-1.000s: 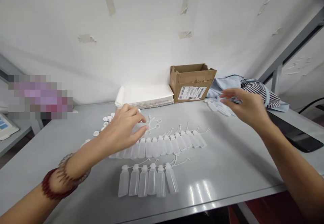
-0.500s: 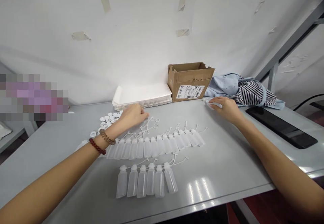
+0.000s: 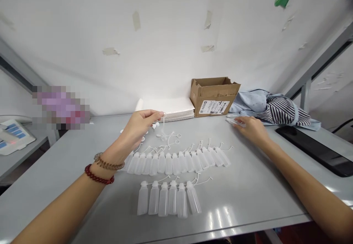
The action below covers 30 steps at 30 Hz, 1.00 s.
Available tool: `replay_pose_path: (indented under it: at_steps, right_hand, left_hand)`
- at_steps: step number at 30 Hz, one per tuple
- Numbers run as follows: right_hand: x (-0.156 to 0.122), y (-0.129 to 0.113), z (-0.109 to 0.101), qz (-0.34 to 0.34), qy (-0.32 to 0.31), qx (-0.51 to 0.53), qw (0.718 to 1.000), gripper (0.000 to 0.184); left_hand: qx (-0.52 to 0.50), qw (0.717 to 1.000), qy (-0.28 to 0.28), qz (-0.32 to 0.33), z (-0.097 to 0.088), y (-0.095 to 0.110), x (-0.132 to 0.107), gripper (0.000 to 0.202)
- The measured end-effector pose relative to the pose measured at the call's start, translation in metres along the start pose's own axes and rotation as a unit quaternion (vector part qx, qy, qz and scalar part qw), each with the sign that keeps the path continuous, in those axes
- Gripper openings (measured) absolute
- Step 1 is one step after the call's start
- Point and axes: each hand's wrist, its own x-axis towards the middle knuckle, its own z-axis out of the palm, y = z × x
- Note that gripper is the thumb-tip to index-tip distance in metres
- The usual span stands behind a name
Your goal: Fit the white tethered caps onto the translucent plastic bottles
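Head view, lower centre: saw a short row (image 3: 168, 198) of bottles lying side by side on table (image 3: 248, 185); just beyond, a longer row (image 3: 176, 161). Saw left hand (image 3: 139, 126) held up at centre left, thumb and forefinger pinching a cap (image 3: 163, 116) by its tether, above loose caps (image 3: 168, 137). Saw right hand (image 3: 249, 128) flat at centre right, fingers loosely spread over a loose bottle (image 3: 234, 122). Judged as pick-up stage: cap lifted, bottle not yet raised. Farther back, noted paper stack (image 3: 176, 108), box (image 3: 213, 96), cloth (image 3: 273, 108).

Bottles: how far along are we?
Done, it seems: two rows of bottles laid out with stringed caps on. In hand: left hand pinches a loose cap; right hand touches a loose bottle. Left: other caps lying loose.
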Motion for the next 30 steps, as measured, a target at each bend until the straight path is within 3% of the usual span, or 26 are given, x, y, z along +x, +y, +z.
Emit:
replay_pose_path:
  at_steps: [3, 9, 16, 21, 24, 27, 30]
  right_hand:
    - [0.001, -0.007, 0.004, -0.007, 0.006, -0.011, 1.0, 0.027]
    - [0.001, -0.016, 0.007, -0.028, 0.031, -0.018, 0.999, 0.024]
    - [0.001, -0.03, -0.007, -0.035, 0.118, 0.006, 0.992, 0.032]
    - [-0.002, -0.082, -0.035, -0.073, 0.164, 0.057, 0.982, 0.028]
    - [-0.006, -0.127, -0.055, -0.108, 0.205, 0.163, 0.959, 0.022]
    - [-0.012, -0.163, -0.065, -0.154, 0.185, 0.239, 0.941, 0.019]
    - [-0.023, -0.183, -0.063, -0.159, 0.139, 0.3, 0.93, 0.018]
  left_hand:
    - [-0.082, 0.996, 0.023, 0.011, -0.005, -0.005, -0.013, 0.031]
    - [-0.14, 0.989, 0.042, 0.023, -0.01, -0.012, -0.017, 0.027]
    - [-0.19, 0.981, 0.037, 0.024, -0.014, -0.006, -0.021, 0.024]
    - [-0.223, 0.975, 0.006, 0.021, -0.013, -0.001, -0.028, 0.022]
    - [-0.23, 0.973, -0.005, 0.035, -0.014, -0.001, -0.031, 0.02]
    - [-0.2, 0.979, -0.002, 0.041, -0.015, -0.003, -0.034, 0.021]
    - [-0.159, 0.986, 0.0, 0.056, -0.013, -0.004, -0.039, 0.021]
